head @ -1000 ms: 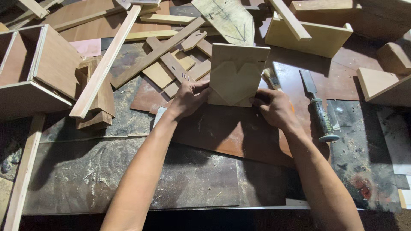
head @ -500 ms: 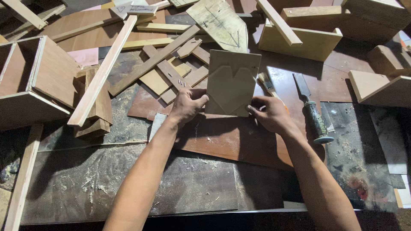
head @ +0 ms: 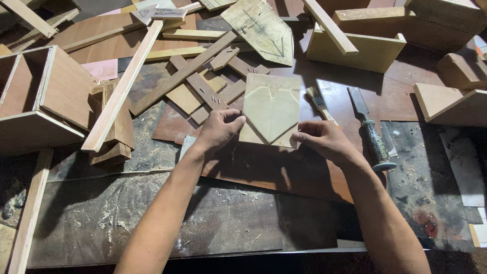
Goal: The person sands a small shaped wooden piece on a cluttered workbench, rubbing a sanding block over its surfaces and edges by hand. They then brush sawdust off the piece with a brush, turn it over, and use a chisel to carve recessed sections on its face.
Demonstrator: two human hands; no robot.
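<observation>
**Two hands hold a pale wooden panel on a cluttered desk**

Both forearms reach forward over the desk (head: 152, 223). The left hand (head: 219, 129) grips the lower left edge of the wooden panel (head: 271, 109), thumb on its face and fingers curled behind. The right hand (head: 322, 139) pinches the lower right corner. The panel sits near the middle of the desk on a reddish-brown sheet (head: 264, 167), and a heart-like outline shows on its face. A paintbrush (head: 319, 104) and a chisel (head: 369, 129) lie just to its right. An open wooden box (head: 43, 96) sits far left.

Compared with half a second ago, the panel looks tipped flatter, with its face more toward the camera, and both hands keep their grip on its lower edge.
</observation>
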